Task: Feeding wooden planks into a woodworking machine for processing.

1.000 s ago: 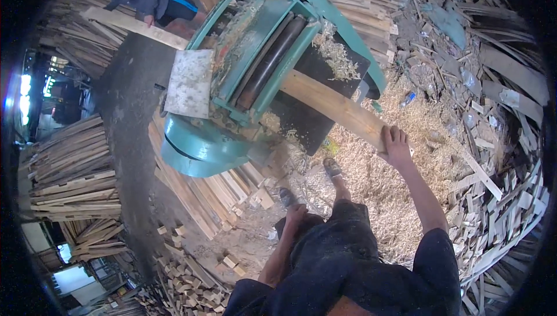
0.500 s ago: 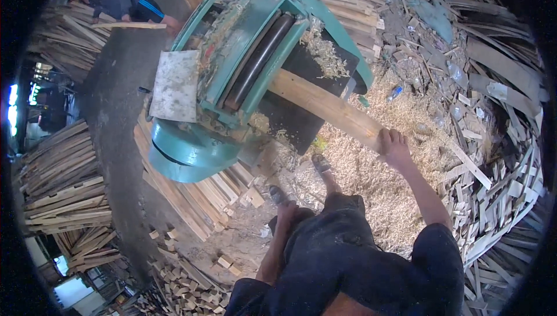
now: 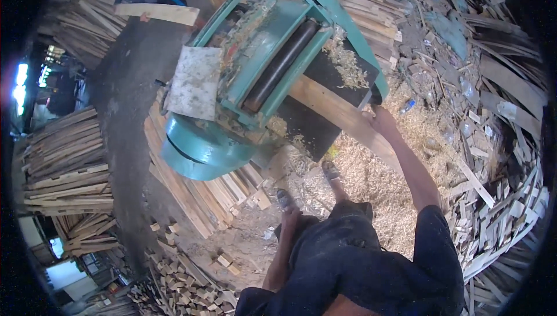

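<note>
Wooden plank (image 3: 339,113) juts from the green machine (image 3: 267,49) — best kept level; right hand (image 3: 381,121) by its edge, left hand (image 3: 292,218) well apart — both grips unclear.

A woodworking workshop is indicated by the green machine (image 3: 264,52) with its dark roller (image 3: 282,65), pale shavings (image 3: 362,179), stacked boards (image 3: 67,159) and heaped offcuts (image 3: 184,284).

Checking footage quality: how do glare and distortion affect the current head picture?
In the head view, the bright opening at far left burns out, the rounded teal cover carries a highlight, scrap wood at right bows along the picture's edge, and the board shows plainly.
</note>
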`<state>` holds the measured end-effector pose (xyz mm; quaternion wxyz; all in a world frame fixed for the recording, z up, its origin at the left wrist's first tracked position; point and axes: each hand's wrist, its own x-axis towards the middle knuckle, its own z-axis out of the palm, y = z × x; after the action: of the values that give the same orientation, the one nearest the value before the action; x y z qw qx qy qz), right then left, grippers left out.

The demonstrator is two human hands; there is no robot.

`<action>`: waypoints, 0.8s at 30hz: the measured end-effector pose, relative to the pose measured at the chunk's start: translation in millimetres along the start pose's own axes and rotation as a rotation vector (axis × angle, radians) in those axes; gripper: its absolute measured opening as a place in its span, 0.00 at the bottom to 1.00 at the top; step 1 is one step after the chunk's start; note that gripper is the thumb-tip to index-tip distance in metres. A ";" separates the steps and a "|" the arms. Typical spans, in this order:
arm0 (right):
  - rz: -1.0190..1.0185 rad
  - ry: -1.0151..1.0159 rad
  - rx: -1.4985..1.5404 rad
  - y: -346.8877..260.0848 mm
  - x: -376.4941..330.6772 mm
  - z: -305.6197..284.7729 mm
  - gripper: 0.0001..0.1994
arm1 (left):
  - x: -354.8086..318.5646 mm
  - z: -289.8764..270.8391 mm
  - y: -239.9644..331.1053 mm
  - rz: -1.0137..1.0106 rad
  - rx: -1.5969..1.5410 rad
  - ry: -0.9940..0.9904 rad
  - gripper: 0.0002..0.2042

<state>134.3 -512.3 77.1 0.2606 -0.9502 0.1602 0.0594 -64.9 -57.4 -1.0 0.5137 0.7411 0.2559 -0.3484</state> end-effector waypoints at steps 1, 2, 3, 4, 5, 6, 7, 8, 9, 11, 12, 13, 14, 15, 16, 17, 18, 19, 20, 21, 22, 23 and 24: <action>-0.017 -0.020 0.020 -2.2 5.6 3.4 0.27 | -3.2 -0.8 0.8 -0.029 0.013 -0.008 0.17; -0.020 -0.057 0.083 -1.5 10.0 7.1 0.27 | -5.7 -0.5 2.9 0.028 -0.023 0.021 0.17; -0.027 -0.077 0.148 2.1 14.6 11.3 0.28 | -9.4 0.1 5.0 -0.056 0.038 0.058 0.18; 0.038 -0.178 0.024 5.9 23.1 17.6 0.26 | -13.7 -0.6 7.3 -0.170 0.110 0.070 0.19; 0.006 -0.182 0.038 10.1 28.0 27.4 0.26 | -18.6 -2.2 9.4 -0.023 0.229 -0.013 0.20; -0.097 -0.106 0.377 15.3 29.6 39.4 0.24 | -22.7 -3.8 10.8 0.055 0.226 0.001 0.21; -0.143 -0.062 0.626 22.0 32.1 50.8 0.23 | -25.5 -2.2 11.1 -0.063 0.187 0.046 0.21; -0.125 -0.059 0.782 28.8 34.5 62.4 0.23 | -27.9 -0.6 9.4 -0.179 0.148 0.092 0.21; -0.162 0.000 0.861 34.9 36.9 73.5 0.23 | -26.5 -1.8 7.5 -0.201 0.131 0.098 0.21; -0.039 -0.174 0.225 51.8 34.6 85.3 0.27 | -19.1 1.5 -0.4 -0.192 0.120 0.061 0.21; -0.080 -0.174 0.294 56.6 33.0 90.1 0.27 | -15.1 2.8 -5.5 -0.151 0.086 0.077 0.21; -0.012 -0.199 0.523 57.1 31.2 95.4 0.27 | -13.7 1.7 -10.6 -0.141 0.081 0.077 0.21; 0.098 -0.229 0.673 57.7 28.4 96.5 0.26 | -12.9 2.7 -14.7 -0.175 0.070 0.047 0.20; 0.064 -0.220 0.749 59.9 23.7 92.1 0.26 | -11.2 5.2 -16.8 -0.144 0.060 0.054 0.20; 0.036 -0.214 0.594 60.5 18.3 85.4 0.28 | -10.9 6.4 -17.4 -0.172 0.039 0.057 0.20; -0.012 -0.188 0.372 57.0 14.4 79.3 0.29 | -10.9 6.6 -16.2 -0.236 0.018 0.035 0.20; 0.011 -0.205 0.445 50.3 10.8 75.2 0.29 | -11.6 6.4 -13.8 -0.199 0.026 0.063 0.20; 0.014 -0.131 0.500 43.8 5.9 70.5 0.28 | -13.1 6.7 -11.5 -0.177 -0.011 0.067 0.20; 0.045 -0.067 0.470 37.8 0.3 65.6 0.28 | -16.4 7.3 -10.4 -0.162 -0.045 0.049 0.20; 0.020 -0.062 0.553 33.7 -3.4 58.2 0.28 | -19.1 7.5 -9.7 -0.162 -0.048 0.072 0.20; -0.019 -0.062 0.474 31.8 -5.2 49.6 0.27 | -20.0 7.3 -9.6 -0.177 -0.056 0.071 0.19; -0.042 -0.059 0.309 30.5 -7.8 43.5 0.27 | -21.0 6.7 -11.6 -0.221 -0.067 0.053 0.19; -0.051 -0.073 0.396 29.9 -10.6 41.1 0.27 | -21.6 6.0 -15.7 -0.204 -0.061 0.071 0.19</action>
<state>113.0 -512.5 29.8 0.4496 -0.8813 0.1351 0.0544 -91.5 -58.1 5.3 0.4885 0.7071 0.3584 -0.3647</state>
